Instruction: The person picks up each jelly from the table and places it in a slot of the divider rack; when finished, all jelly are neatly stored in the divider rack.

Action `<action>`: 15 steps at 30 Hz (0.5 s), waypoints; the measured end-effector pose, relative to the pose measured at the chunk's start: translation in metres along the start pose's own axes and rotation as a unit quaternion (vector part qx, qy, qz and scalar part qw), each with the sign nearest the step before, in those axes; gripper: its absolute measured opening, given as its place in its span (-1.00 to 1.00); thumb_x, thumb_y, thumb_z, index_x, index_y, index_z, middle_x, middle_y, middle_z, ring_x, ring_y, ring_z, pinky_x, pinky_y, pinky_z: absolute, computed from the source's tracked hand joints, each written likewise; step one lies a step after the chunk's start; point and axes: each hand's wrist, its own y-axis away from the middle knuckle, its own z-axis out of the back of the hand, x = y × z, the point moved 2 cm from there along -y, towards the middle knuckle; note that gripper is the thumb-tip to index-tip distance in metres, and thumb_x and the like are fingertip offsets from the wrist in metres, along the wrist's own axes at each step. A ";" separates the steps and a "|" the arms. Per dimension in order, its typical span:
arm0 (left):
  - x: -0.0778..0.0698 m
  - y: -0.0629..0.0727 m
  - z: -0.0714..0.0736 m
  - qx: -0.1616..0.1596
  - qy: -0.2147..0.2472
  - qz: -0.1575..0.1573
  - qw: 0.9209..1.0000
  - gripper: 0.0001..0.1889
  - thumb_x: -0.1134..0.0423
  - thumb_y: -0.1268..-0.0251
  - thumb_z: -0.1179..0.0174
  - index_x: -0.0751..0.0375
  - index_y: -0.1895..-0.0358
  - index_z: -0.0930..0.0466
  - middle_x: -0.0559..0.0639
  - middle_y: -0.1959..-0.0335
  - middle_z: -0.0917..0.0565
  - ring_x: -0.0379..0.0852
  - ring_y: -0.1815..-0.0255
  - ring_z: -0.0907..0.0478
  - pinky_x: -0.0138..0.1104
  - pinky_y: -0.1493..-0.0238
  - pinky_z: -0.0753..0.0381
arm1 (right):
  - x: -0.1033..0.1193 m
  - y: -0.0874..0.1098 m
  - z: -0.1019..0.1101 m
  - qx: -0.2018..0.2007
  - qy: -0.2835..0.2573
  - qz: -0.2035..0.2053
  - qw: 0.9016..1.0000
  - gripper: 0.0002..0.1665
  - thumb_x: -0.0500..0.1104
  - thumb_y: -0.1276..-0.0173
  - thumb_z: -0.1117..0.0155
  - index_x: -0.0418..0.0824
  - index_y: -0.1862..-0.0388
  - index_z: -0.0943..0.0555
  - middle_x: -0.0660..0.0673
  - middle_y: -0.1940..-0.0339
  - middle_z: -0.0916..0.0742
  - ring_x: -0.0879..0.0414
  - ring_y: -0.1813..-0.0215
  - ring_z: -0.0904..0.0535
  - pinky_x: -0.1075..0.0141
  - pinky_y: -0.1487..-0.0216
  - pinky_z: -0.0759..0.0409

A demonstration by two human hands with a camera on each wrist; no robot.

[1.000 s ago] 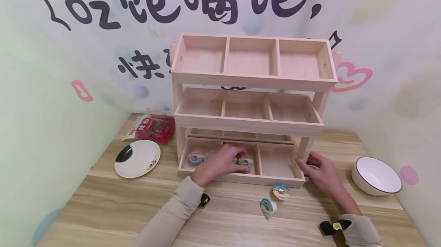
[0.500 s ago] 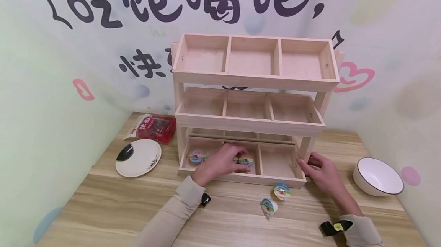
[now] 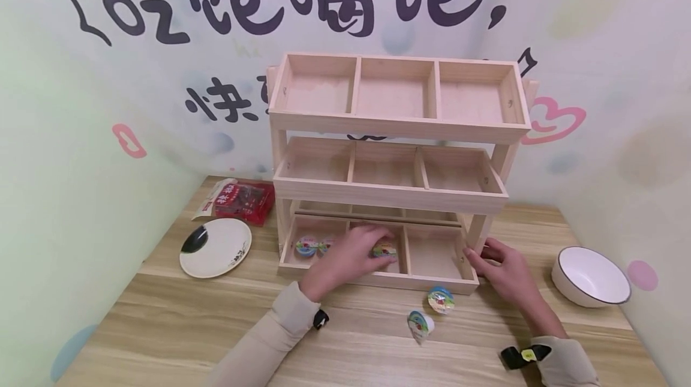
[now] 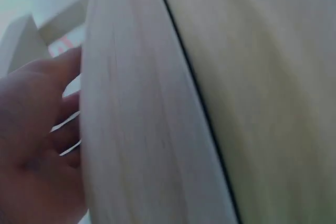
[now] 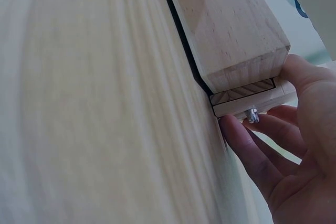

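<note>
Lower right, your right hand [image 3: 504, 270] grips the rack [image 3: 388, 194], likely steadying it; lower centre, I cannot tell whether your left hand [image 3: 348, 257] holds a cup [image 3: 385, 250].

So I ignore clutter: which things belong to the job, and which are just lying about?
Job, likely:
wooden rack, held by right hand
cups in bottom tray, by left hand
two loose cups in front

Likely lying about:
plate
red packet
white bowl
</note>
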 end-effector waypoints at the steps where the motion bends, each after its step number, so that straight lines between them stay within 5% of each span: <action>1: -0.006 0.002 -0.001 -0.012 -0.006 -0.015 1.000 -0.52 -0.07 -0.50 -0.40 0.12 -0.29 -0.68 -0.02 -0.18 -0.78 -0.11 -0.17 -0.74 -0.29 -0.19 -0.76 | 0.000 0.000 0.000 -0.001 0.000 0.000 1.000 -0.30 0.18 -0.59 -0.36 -0.26 -0.46 -0.59 -0.41 -0.19 -0.81 -0.34 -0.27 -0.76 0.27 -0.09 -0.75; 5: -0.031 0.010 -0.005 -0.051 -0.019 -0.077 0.996 -0.57 0.01 -0.51 -0.40 0.08 -0.30 -0.67 -0.06 -0.23 -0.72 -0.13 -0.30 -0.63 -0.40 -0.31 -0.67 | 0.000 0.000 -0.001 -0.001 0.001 -0.002 1.000 -0.30 0.18 -0.59 -0.36 -0.26 -0.46 -0.59 -0.41 -0.19 -0.81 -0.34 -0.27 -0.76 0.14 -0.13 -0.78; 8: -0.050 0.016 -0.007 -0.047 -0.005 -0.120 0.992 -0.64 0.06 -0.50 -0.41 0.02 -0.26 -0.69 -0.13 -0.18 -0.70 -0.19 -0.27 -0.59 -0.50 -0.34 -0.58 | 0.001 0.000 -0.001 0.001 0.003 -0.003 1.000 -0.29 0.19 -0.60 -0.35 -0.26 -0.47 -0.58 -0.42 -0.21 -0.80 -0.35 -0.28 -0.75 -0.07 -0.18 -0.78; 15: -0.077 0.032 -0.014 0.098 0.000 -0.221 0.970 -0.69 0.07 -0.63 -0.28 -0.07 -0.31 -0.71 -0.22 -0.23 -0.72 -0.30 -0.34 -0.59 -0.60 -0.42 -0.44 | 0.004 0.000 -0.001 0.005 -0.005 -0.006 1.000 -0.26 0.20 -0.60 -0.34 -0.27 -0.51 -0.55 -0.45 -0.24 -0.78 -0.39 -0.30 -0.73 -0.20 -0.21 -0.74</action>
